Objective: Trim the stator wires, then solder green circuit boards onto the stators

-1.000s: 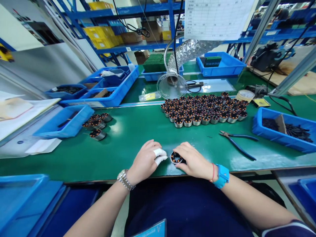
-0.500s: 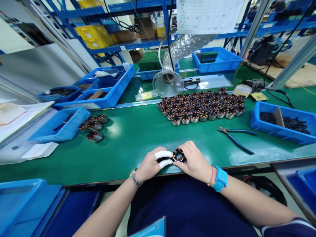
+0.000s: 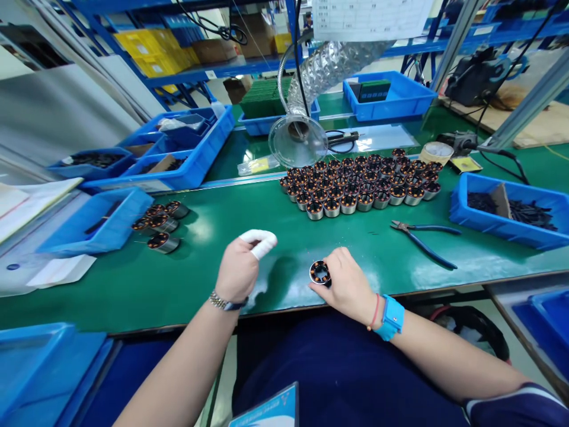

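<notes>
My right hand (image 3: 344,279) grips a motor stator (image 3: 319,273), a metal ring with copper windings and a black inner part, near the table's front edge. Its open end faces up and toward me. To the left and apart from it, my left hand (image 3: 242,264) is raised over the table, with white finger covers on the thumb and forefinger. Those two fingertips are pinched together; whether anything small is between them I cannot make out. Beyond the hands stand many more stators (image 3: 348,204) in packed rows. A smaller group of stators (image 3: 163,242) stands at the left.
Blue-handled cutters (image 3: 427,237) lie open right of my hands. A blue bin (image 3: 511,222) of black strips stands at the right, another blue bin (image 3: 95,228) at the left. A clear extractor hood (image 3: 297,142) hangs behind the stator rows.
My left hand has moved left and up, away from the stator, and its two covered fingers have closed into a pinch. The right hand still holds the stator in nearly the same place.
</notes>
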Motion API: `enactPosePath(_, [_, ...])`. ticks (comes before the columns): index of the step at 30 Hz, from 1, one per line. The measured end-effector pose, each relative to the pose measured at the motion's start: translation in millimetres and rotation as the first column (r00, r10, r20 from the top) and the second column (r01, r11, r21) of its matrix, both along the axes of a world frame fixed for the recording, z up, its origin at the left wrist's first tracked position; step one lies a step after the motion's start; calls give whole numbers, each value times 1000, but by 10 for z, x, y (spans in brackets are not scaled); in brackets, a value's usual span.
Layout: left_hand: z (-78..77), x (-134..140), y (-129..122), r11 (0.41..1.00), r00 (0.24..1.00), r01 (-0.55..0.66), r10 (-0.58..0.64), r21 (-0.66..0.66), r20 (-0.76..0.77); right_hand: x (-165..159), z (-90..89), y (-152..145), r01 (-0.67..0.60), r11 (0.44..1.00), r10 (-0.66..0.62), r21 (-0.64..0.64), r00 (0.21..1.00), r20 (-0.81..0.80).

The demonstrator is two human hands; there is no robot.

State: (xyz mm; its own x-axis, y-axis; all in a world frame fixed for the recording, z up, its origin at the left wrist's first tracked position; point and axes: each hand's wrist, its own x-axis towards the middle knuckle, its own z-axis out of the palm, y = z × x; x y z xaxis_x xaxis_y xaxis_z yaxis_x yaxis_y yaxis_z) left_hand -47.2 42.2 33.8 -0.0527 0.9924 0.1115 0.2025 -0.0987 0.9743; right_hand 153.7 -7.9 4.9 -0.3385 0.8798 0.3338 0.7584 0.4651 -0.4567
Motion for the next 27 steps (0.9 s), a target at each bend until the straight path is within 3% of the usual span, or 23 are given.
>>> enactPosePath(2, [-33, -51, -50, 999, 998, -33, 33, -7, -55, 6, 3, -12, 16, 1000, -16, -4, 1000, -3])
enactPosePath(6, [-182, 8, -363, 954, 914, 258, -292, -153, -282, 86, 37, -31, -66, 997, 63, -37, 994, -92])
enactPosePath(8, [-243, 98, -504, 932, 866, 336, -363, -137, -343, 134, 59, -23, -141, 988, 132, -59, 983, -130])
enactPosePath(13, [-238, 284, -518, 944, 874, 323, -322, -59, -363, 172, 92, 28, -205, 976, 193, -76, 971, -141])
enactPosePath(18, [-1, 217, -313, 937, 831, 344, -329, -50, -449, 88, 51, 8, -91, 995, 89, -43, 995, -48])
enactPosePath(20, [114, 132, -247, 967, 868, 252, -242, -35, -434, 53, 23, -20, -16, 1000, 15, -27, 1000, -21])
enactPosePath(22, [180, 73, -224, 999, 935, 42, -28, 33, -353, 31, -2, -43, 43, 999, -43, 9, 999, -5])
enactPosePath(24, [157, 90, -272, 989, 962, -140, 149, 54, -230, 19, -20, -55, 81, 995, -81, 55, 997, 9])
enactPosePath(25, [107, 134, -324, 988, 973, -155, 155, 17, -170, 14, -27, -58, 93, 993, -94, 73, 995, 17])
enactPosePath(26, [38, 198, -389, 992, 987, -112, 106, -53, -119, 9, -33, -61, 102, 991, -104, 82, 994, 25])
enactPosePath(27, [-45, 275, -461, 989, 998, 4, -12, -147, -58, 5, -35, -66, 107, 991, -110, 84, 993, 30])
